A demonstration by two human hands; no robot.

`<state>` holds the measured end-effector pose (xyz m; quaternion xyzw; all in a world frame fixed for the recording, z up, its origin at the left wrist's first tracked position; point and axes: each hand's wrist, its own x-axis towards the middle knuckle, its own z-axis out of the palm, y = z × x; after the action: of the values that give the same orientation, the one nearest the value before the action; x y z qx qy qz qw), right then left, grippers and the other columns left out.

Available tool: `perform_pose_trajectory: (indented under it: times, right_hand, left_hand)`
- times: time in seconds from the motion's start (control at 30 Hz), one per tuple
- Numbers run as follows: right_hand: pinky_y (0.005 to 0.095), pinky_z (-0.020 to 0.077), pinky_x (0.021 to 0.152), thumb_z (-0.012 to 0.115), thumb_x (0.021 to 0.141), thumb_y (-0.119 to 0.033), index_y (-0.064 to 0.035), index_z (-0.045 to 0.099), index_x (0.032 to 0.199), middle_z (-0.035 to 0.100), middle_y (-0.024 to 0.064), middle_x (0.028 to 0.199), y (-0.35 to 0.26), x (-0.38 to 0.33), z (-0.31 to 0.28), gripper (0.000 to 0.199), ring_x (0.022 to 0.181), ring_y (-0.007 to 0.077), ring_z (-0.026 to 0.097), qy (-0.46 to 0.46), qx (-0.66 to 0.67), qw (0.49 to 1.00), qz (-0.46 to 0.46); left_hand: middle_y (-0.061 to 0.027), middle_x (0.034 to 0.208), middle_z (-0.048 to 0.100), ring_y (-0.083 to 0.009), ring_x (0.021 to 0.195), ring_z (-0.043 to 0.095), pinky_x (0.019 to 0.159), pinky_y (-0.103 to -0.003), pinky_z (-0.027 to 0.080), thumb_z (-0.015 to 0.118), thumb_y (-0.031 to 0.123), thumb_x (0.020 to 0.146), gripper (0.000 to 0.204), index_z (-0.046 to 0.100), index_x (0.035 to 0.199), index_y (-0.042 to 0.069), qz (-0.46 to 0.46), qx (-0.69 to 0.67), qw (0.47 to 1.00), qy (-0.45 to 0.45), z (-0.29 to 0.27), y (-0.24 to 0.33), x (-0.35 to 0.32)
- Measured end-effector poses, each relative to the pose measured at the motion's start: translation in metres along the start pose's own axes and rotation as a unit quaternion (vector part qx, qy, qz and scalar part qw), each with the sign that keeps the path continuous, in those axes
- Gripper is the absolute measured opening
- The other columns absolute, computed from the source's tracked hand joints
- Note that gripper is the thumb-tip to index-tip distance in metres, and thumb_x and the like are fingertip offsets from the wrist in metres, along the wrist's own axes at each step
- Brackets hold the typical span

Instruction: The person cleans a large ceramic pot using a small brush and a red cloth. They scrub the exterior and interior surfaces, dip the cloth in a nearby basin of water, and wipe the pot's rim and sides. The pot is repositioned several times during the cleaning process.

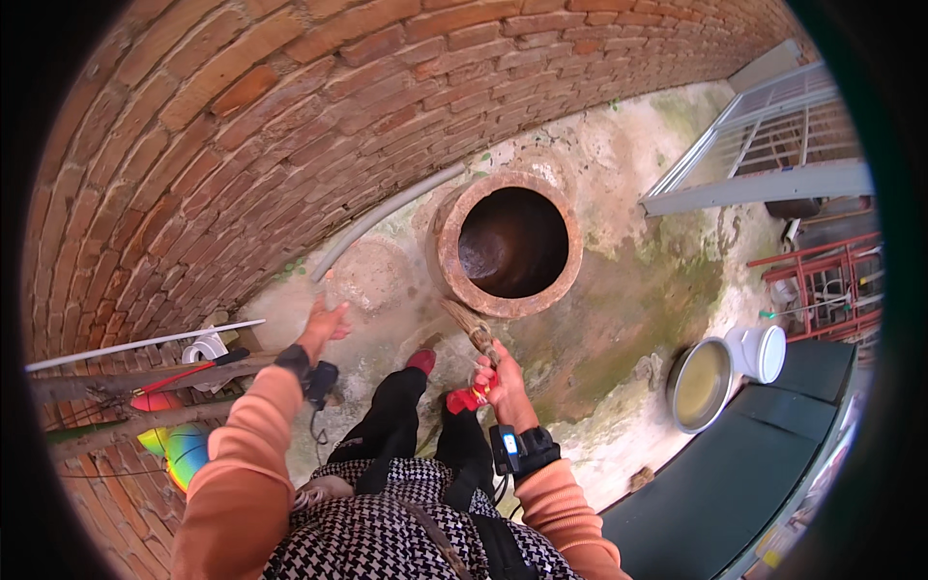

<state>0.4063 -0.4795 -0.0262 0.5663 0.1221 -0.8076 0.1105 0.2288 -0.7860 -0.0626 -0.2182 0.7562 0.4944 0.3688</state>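
Observation:
A large brown round vat with a thick rim stands on the floor ahead of me, and its dark inside looks wet. My right hand is closed round the handle end of a short brown whisk brush. Bright red wrapping shows at my fingers. The brush's bristle end lies close to the vat's near rim; whether they touch I cannot tell. My left hand hangs over the floor to the left of the vat, fingers apart, holding nothing.
A brick wall curves along the left and far side, with a grey pipe at its foot. Poles lean at left. On the right are a metal basin of cloudy liquid, a white bucket, a dark green cover and a metal-framed gate.

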Motion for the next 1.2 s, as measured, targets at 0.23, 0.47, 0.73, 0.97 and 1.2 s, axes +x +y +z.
perform_pose_trajectory:
  times: [0.23,0.47,0.73,0.97,1.2]
  right_hand:
    - [0.0248,0.0310,0.035,0.049,0.090,-0.042,-0.0121,0.045,0.083,0.043,0.0001,0.055,-0.042,-0.039,-0.076,0.031,0.039,0.0110,0.034,0.083,-0.044,0.985,-0.145]
    - [0.0253,0.0283,0.034,0.051,0.089,-0.041,-0.0125,0.048,0.080,0.043,0.0000,0.052,-0.104,-0.116,-0.180,0.030,0.037,0.0110,0.035,0.148,-0.042,0.963,-0.223]
    - [0.0252,0.0248,0.031,0.052,0.086,-0.028,-0.0111,0.051,0.073,0.042,0.0004,0.050,-0.081,-0.173,-0.318,0.021,0.033,0.0110,0.032,0.296,-0.320,0.851,-0.293]
    - [0.0287,0.0275,0.032,0.048,0.087,-0.026,-0.0072,0.052,0.074,0.046,0.0034,0.051,-0.063,-0.189,-0.377,0.023,0.034,0.0144,0.036,0.315,-0.291,0.868,-0.251]
    - [0.0264,0.0265,0.032,0.051,0.085,-0.020,-0.0063,0.053,0.069,0.041,-0.0007,0.047,-0.094,-0.178,-0.381,0.021,0.034,0.0105,0.035,0.283,-0.243,0.864,-0.339]
  left_hand:
    - [-0.0145,0.081,0.061,-0.0223,0.057,0.061,0.046,-0.035,0.051,0.059,0.027,0.085,0.078,0.006,0.143,0.019,-0.070,-0.059,0.984,0.155,-0.119,-0.128,-0.014]
    - [-0.0128,0.075,0.059,-0.0243,0.054,0.061,0.041,-0.033,0.049,0.058,0.027,0.086,0.045,0.034,0.121,0.014,-0.099,-0.089,0.983,0.123,-0.110,-0.152,-0.037]
    - [-0.0113,0.077,0.059,-0.0235,0.054,0.060,0.042,-0.033,0.048,0.058,0.037,0.086,0.027,0.056,0.096,0.012,-0.079,-0.091,0.980,0.157,-0.111,-0.150,-0.036]
    - [-0.0105,0.079,0.059,-0.0216,0.062,0.058,0.051,-0.035,0.049,0.054,0.051,0.083,0.043,0.059,0.103,0.012,-0.050,-0.076,0.974,0.205,-0.111,-0.166,-0.037]
    - [-0.0085,0.080,0.058,-0.0232,0.063,0.057,0.054,-0.038,0.048,0.061,0.052,0.079,0.045,0.057,0.098,0.012,-0.045,-0.111,0.963,0.241,-0.103,-0.188,-0.084]
